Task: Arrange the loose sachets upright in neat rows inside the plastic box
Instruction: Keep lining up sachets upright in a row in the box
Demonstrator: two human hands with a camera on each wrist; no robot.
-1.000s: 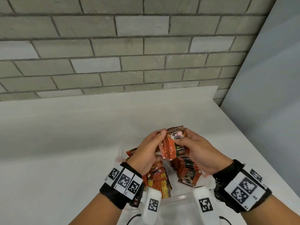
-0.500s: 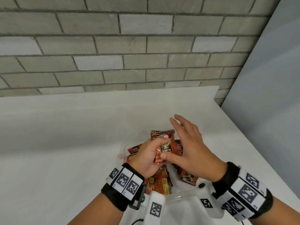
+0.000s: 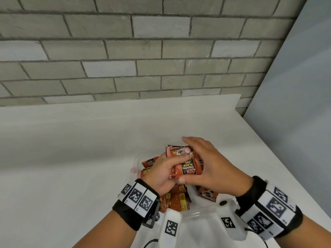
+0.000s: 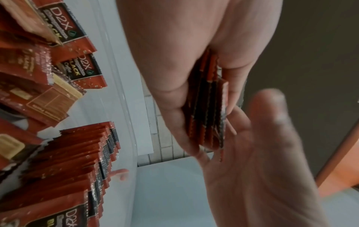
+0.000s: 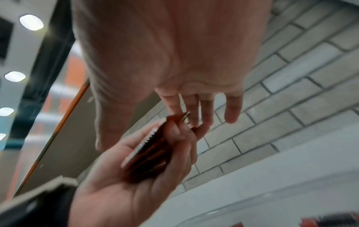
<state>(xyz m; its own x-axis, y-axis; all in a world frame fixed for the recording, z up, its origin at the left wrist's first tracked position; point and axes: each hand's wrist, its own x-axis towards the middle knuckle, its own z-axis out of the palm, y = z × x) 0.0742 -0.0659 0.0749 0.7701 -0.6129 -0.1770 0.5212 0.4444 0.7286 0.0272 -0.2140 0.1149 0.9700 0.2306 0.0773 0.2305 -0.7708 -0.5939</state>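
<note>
My left hand (image 3: 161, 173) grips a small stack of red-brown coffee sachets (image 3: 187, 168) just above the clear plastic box (image 3: 136, 159). In the left wrist view the stack (image 4: 208, 113) is squeezed edge-on between thumb and fingers. My right hand (image 3: 211, 165) lies flat against the stack's right side with straight fingers and its thumb at the lower corner. From the right wrist its palm (image 5: 174, 53) faces the stack (image 5: 148, 155). A row of upright sachets (image 4: 83, 155) stands in the box. Loose sachets (image 3: 176, 200) lie below my left hand.
The box sits on a white counter (image 3: 71, 158) that ends at a grey brick wall (image 3: 143, 51). A grey panel (image 3: 295, 104) closes the right side. More sachets (image 3: 206, 194) lie under my right wrist, and others lean loose (image 4: 64, 64) against the box wall.
My right hand has let go of the stack, spread its fingers and come flat against the side. The left hand has kept the stack and lowered it slightly toward the box.
</note>
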